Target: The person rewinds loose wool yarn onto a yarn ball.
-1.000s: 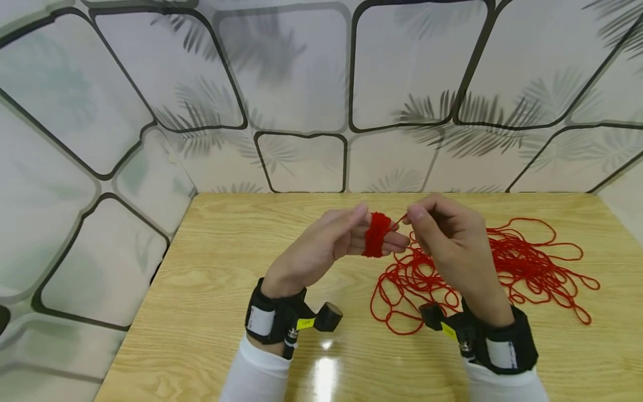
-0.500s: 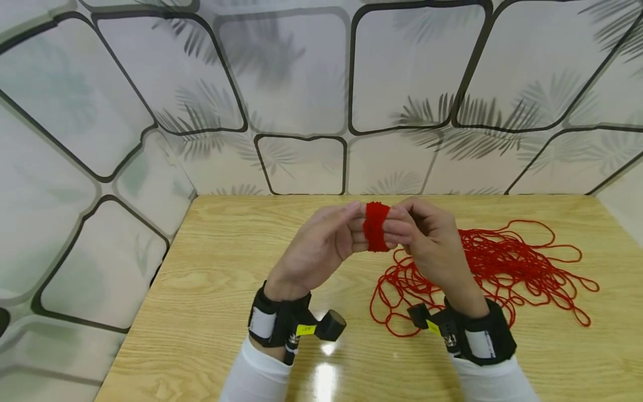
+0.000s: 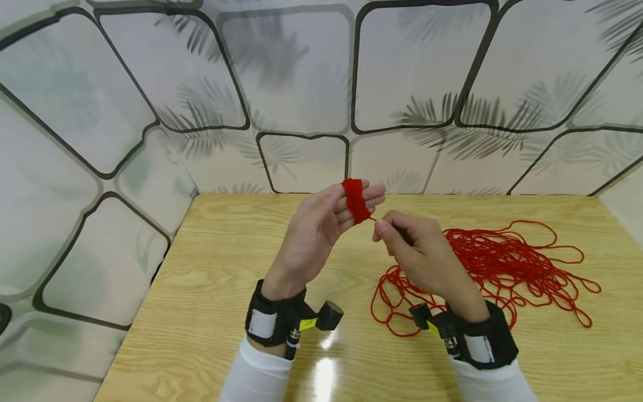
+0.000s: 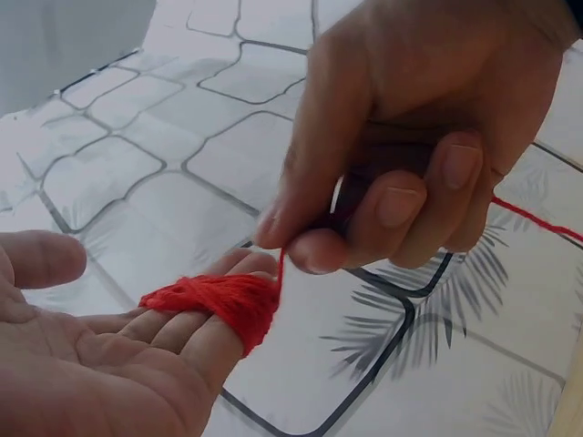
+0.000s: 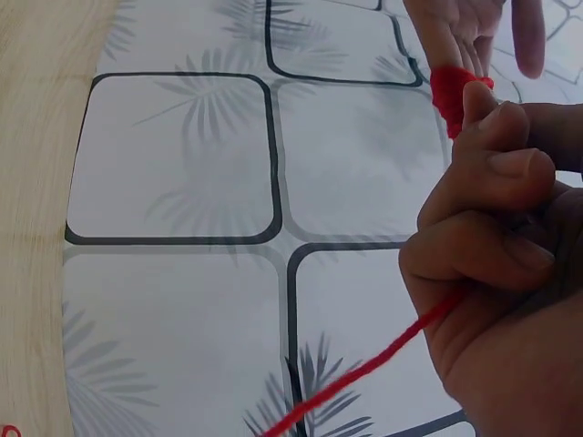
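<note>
Red yarn [image 3: 355,201] is wound in a thick band round the fingers of my left hand [image 3: 308,234], which are extended with the palm showing. From the band's lower edge a short taut strand runs to my right hand [image 3: 422,254], which pinches it between thumb and forefinger. The left wrist view shows the wound band [image 4: 223,300] close up, with the right hand [image 4: 410,137] just above and beyond it. The right hand's other fingers are curled, and the trailing strand [image 5: 364,367] comes out beneath them in the right wrist view.
A loose tangled heap of red yarn [image 3: 502,259] lies on the right side of the wooden table [image 3: 211,290], partly behind the right hand and wrist. Behind the table's far edge rises a wall [image 3: 301,67] with a stone-and-leaf pattern.
My right hand has moved in behind the left fingers, then come down and toward me, still pinching the strand. The left hand has shifted up and left, its fingers tilting upward.
</note>
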Action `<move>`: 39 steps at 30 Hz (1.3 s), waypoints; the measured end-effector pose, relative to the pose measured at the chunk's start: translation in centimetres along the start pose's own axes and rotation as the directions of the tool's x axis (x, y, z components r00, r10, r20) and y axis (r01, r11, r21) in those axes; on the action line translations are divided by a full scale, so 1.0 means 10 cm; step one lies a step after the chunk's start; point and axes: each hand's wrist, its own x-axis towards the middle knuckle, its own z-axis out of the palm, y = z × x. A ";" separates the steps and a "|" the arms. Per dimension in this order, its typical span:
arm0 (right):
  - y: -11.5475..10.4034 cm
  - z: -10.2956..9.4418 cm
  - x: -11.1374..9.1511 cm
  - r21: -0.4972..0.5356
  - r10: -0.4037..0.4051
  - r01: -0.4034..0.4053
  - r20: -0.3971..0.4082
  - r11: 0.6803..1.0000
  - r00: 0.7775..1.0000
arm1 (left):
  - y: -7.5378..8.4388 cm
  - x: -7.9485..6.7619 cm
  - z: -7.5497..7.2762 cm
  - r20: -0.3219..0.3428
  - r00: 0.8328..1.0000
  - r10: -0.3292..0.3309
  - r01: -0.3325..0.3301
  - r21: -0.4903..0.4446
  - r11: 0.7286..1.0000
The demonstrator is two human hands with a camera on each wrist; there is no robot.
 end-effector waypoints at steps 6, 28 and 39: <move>0.00 0.00 0.00 0.017 -0.002 0.002 -0.006 1.000 1.000 | 0.03 0.00 -0.05 0.012 1.000 -0.014 0.015 -0.053 0.998; -0.09 -0.03 -0.02 -0.042 -0.016 0.017 0.033 0.999 0.999 | -0.02 -0.03 -0.03 0.148 0.978 -0.149 0.062 0.477 0.877; -0.09 -0.15 -0.05 0.074 -0.071 0.075 -0.055 0.994 0.996 | -0.09 -0.02 0.00 0.426 0.826 -0.370 0.153 0.462 0.874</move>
